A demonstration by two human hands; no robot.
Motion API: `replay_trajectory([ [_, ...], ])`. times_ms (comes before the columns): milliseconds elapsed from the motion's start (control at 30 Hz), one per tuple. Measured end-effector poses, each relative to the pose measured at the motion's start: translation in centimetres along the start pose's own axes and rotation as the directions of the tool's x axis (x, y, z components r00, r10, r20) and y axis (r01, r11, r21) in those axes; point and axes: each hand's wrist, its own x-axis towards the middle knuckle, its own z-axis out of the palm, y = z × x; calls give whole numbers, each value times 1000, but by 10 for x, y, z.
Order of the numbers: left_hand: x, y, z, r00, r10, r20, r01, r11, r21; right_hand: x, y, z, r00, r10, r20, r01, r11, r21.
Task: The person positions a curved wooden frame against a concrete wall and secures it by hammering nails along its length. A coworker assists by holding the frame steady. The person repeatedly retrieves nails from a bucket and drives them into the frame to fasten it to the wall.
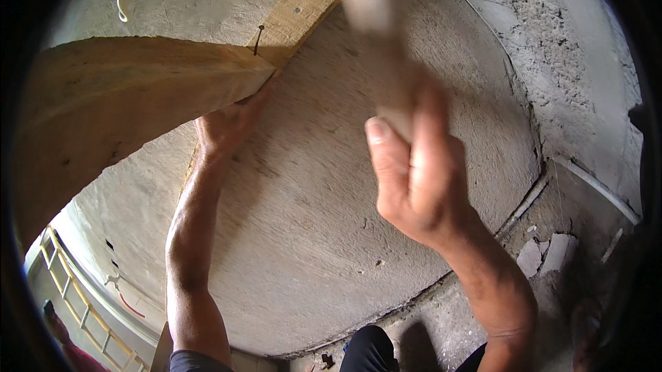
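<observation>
My right hand point(424, 172) is closed round the handle of a hammer point(369, 6), raised in front of the wall and smeared by motion. A thick wooden beam point(152, 79) comes in from the left, its end meeting a flat wooden board point(307, 3) on the wall. One nail point(258, 39) sticks up at that joint, its head standing well clear of the wood. From below, my left hand point(224, 127) grips the beam near its end; the beam hides part of the fingers.
Behind everything is a rough cement wall point(358, 220). Loose white cable point(124, 0) hangs at upper left. A yellowish ladder point(76, 289) and another person's hand point(56, 327) show at lower left. Broken pieces of rubble point(548, 255) lie on the floor at right.
</observation>
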Motion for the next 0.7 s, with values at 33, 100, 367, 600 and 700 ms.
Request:
replay_trajectory([
  [33,-1,1,-1,999,39,-16,-38,996,81,2,-1,-2,979,127,157,-116,990,-77],
  [100,-3,3,-3,992,122,-19,-115,967,226,5,-5,-15,825,441,352,-431,895,-111],
  [367,-2,5,-1,975,218,-35,-205,953,224,13,-14,-35,985,47,-167,-56,997,-51],
  [600,0,8,-5,926,377,-32,-339,864,372,2,-7,-32,902,298,314,-263,953,-148],
  [700,-1,5,0,975,219,-38,-193,918,345,12,-9,-65,999,29,22,-23,977,-213],
])
